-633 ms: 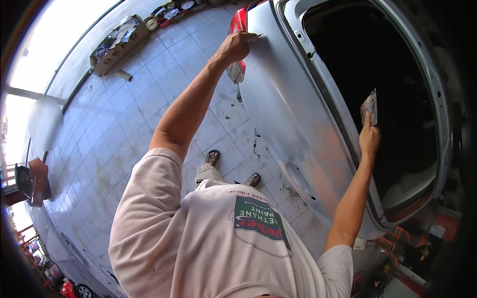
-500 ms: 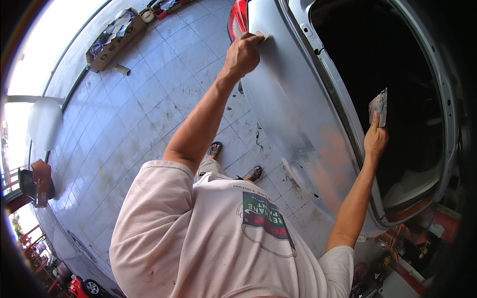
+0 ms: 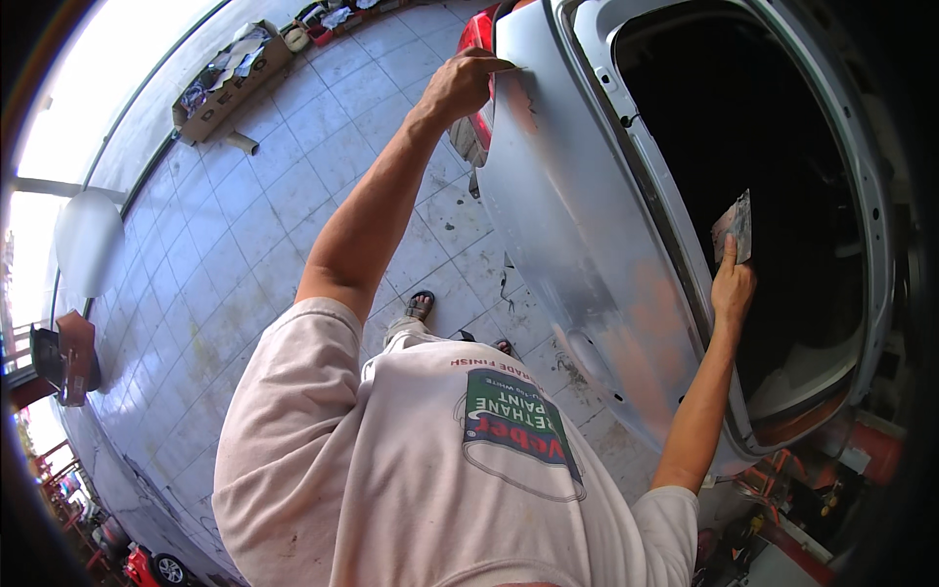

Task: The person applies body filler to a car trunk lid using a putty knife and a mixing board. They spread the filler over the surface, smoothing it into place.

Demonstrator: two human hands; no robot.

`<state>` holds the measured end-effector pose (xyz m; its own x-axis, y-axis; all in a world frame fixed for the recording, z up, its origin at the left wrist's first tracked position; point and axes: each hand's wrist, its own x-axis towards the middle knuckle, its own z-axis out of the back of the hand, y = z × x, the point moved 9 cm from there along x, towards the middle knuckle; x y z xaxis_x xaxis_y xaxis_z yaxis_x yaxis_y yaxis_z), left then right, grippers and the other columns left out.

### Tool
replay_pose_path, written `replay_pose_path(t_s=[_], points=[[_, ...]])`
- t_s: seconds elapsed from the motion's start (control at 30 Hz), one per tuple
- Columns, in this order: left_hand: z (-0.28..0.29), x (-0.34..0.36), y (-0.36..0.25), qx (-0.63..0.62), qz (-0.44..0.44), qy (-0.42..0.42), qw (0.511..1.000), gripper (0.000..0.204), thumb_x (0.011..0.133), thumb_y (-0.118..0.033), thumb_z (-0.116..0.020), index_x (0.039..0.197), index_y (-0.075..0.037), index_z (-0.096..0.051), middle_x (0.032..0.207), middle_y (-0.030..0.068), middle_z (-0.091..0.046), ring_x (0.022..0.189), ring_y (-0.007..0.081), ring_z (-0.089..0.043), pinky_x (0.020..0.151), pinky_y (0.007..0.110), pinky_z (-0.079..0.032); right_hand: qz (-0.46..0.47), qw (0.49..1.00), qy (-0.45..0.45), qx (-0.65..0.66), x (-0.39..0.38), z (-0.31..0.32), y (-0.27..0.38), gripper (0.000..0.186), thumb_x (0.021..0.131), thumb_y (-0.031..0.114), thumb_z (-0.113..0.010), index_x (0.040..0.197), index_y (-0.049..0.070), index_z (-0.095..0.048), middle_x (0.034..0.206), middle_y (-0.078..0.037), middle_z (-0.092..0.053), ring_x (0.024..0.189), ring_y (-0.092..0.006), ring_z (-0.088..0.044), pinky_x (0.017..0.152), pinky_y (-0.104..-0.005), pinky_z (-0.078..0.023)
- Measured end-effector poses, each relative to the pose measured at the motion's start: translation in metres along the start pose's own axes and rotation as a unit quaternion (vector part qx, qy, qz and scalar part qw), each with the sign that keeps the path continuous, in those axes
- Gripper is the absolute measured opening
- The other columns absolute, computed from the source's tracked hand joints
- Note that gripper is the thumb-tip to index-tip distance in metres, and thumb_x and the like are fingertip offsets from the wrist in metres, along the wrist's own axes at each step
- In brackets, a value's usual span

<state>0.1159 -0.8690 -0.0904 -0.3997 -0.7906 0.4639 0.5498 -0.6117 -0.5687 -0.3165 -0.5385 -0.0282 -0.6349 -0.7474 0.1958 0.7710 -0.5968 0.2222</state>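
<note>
My left hand (image 3: pixel 456 90) is closed in a pinch on a thin, pale spreader, mostly hidden by the fingers. Its edge is at the grey car body panel (image 3: pixel 577 225), close beside the red tail light (image 3: pixel 476 37). A pinkish-orange smear (image 3: pixel 524 106) lies on the panel just below that hand. In my right hand (image 3: pixel 734 288) I grip a flat putty board (image 3: pixel 734 225) coated with grey and pinkish filler. The board is held up in front of the dark window opening (image 3: pixel 782 127), away from the panel.
Pale floor tiles (image 3: pixel 245 274) lie left of the car. A long cardboard box (image 3: pixel 230 83) full of odds and ends stands at the upper left, with a short tube (image 3: pixel 242 143) before it. Tools and cables (image 3: pixel 773 489) crowd the lower right.
My left hand has shifted slightly left, and the smear beneath it has come into view. My right hand and the putty board sit a little lower and further left.
</note>
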Motion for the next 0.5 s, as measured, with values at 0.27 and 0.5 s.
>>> replay_pose_path(t_s=[0.27, 0.5], points=[[-0.024, -0.099, -0.100, -0.015, -0.040, -0.016, 0.999, 0.050, 0.090, 0.007, -0.062, 0.125, -0.023, -0.083, 0.123, 0.0022, -0.078, 0.109, 0.0278, -0.074, 0.088, 0.040, -0.066, -0.010, 1.000, -0.002, 0.015, -0.018, 0.012, 0.021, 0.080, 0.111, 0.067, -0.046, 0.119, -0.007, -0.075, 0.118, -0.033, -0.074, 0.112, -0.0515, -0.070, 0.094, -0.0534, -0.056], [-0.012, -0.062, -0.049, -0.017, -0.020, 0.009, 1.000, 0.049, 0.095, 0.006, -0.060, 0.129, -0.022, -0.081, 0.133, 0.0078, -0.077, 0.113, 0.0314, -0.078, 0.091, 0.043, -0.067, 0.006, 1.000, 0.008, -0.009, -0.003, 0.004, 0.006, 0.081, 0.111, 0.066, -0.045, 0.117, -0.009, -0.075, 0.116, -0.032, -0.075, 0.111, -0.0521, -0.071, 0.094, -0.0536, -0.056]])
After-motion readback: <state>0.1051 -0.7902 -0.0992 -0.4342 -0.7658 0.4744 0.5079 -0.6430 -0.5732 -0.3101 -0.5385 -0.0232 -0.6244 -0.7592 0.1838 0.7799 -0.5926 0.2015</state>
